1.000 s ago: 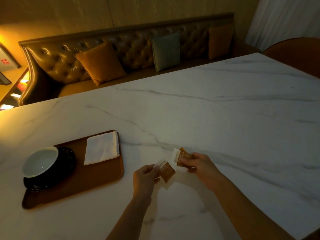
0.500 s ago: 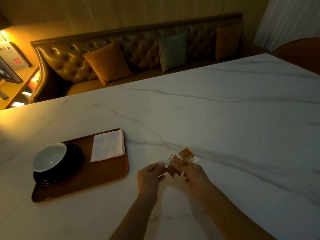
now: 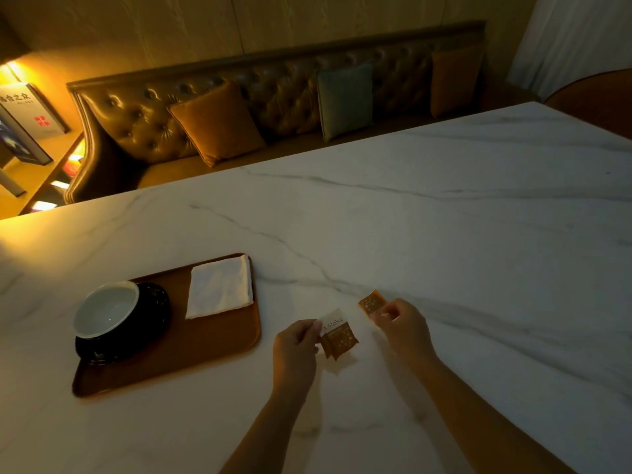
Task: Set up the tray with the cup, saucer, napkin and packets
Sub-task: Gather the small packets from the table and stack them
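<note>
A brown tray (image 3: 191,354) lies on the marble table at the left. On it a white cup (image 3: 107,307) stands on a black saucer (image 3: 150,313), and a folded white napkin (image 3: 220,285) lies at the tray's far right corner. Just right of the tray, my left hand (image 3: 295,340) pinches brown-and-white packets (image 3: 337,335), at least two, stacked together. My right hand (image 3: 400,323) holds another brown packet (image 3: 372,301) by its near corner, a little further right. Both hands hover low over the table.
The white marble table (image 3: 444,234) stretches far and right. Behind it runs a tufted leather bench (image 3: 273,94) with orange and teal cushions. A lit shelf with books (image 3: 27,131) stands at the far left. A rounded chair back (image 3: 595,97) shows at the far right.
The hands, close together with the packets overlapping half a second ago, have drawn apart. The left now keeps the stacked packets and the right a single one.
</note>
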{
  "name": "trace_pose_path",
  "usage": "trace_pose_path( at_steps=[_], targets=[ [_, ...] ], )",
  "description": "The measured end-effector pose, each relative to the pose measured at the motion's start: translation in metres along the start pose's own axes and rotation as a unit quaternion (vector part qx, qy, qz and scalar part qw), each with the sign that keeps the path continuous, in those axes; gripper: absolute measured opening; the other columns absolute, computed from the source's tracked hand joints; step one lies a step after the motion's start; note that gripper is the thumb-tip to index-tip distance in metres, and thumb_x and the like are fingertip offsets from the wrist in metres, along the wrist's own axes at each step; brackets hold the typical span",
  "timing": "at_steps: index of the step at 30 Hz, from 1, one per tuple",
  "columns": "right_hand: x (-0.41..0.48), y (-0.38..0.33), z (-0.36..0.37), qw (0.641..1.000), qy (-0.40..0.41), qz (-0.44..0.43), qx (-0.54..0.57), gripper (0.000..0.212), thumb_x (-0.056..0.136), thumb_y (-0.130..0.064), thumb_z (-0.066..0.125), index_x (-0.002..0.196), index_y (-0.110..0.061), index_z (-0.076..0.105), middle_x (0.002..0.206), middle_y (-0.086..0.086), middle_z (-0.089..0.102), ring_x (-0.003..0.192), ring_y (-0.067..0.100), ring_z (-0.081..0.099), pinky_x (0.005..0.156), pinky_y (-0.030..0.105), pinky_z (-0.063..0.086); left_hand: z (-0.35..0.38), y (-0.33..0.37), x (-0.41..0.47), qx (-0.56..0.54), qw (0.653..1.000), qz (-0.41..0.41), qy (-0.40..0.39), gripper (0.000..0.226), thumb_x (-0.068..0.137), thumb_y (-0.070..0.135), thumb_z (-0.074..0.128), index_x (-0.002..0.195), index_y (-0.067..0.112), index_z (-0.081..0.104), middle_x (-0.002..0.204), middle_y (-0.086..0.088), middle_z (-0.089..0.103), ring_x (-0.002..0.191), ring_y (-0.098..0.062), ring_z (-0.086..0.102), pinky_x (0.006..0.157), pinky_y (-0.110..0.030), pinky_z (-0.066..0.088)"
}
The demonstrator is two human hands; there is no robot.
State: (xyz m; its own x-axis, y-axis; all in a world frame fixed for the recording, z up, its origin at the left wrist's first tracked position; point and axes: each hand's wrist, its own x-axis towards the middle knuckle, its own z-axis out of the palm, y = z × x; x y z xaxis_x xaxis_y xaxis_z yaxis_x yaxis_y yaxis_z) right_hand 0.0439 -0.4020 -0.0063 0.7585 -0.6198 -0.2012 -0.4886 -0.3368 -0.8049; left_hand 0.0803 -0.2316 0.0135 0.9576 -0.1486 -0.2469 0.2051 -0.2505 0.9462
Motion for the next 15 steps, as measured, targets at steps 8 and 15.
trace_pose_path(
  at_steps=[8, 15],
  targets=[
    [0.062, -0.009, -0.013, 0.892, -0.218, -0.209, -0.336, 0.060, 0.078, -0.010, 0.064, 0.132, -0.026, 0.044, 0.133, 0.003, 0.044, 0.117, 0.026, 0.044, 0.096, 0.039, 0.042, -0.005, -0.004, 0.005, 0.055, 0.998, 0.014, -0.037, 0.017, 0.090, 0.017, 0.054, 0.081, 0.017, 0.068, 0.079, -0.007, 0.070, 0.076, -0.023, 0.067, 0.074, -0.044, 0.058],
    [0.069, -0.018, -0.016, 0.853, -0.268, -0.201, -0.401, 0.022, 0.076, -0.031, 0.067, 0.089, -0.018, 0.054, 0.095, 0.001, 0.048, 0.078, 0.015, 0.048, 0.067, 0.028, 0.039, -0.013, -0.014, 0.007, 0.063, 0.998, -0.005, -0.026, 0.019, 0.089, 0.017, 0.055, 0.076, 0.022, 0.068, 0.077, -0.006, 0.070, 0.074, -0.022, 0.067, 0.071, -0.041, 0.057]
  ],
)
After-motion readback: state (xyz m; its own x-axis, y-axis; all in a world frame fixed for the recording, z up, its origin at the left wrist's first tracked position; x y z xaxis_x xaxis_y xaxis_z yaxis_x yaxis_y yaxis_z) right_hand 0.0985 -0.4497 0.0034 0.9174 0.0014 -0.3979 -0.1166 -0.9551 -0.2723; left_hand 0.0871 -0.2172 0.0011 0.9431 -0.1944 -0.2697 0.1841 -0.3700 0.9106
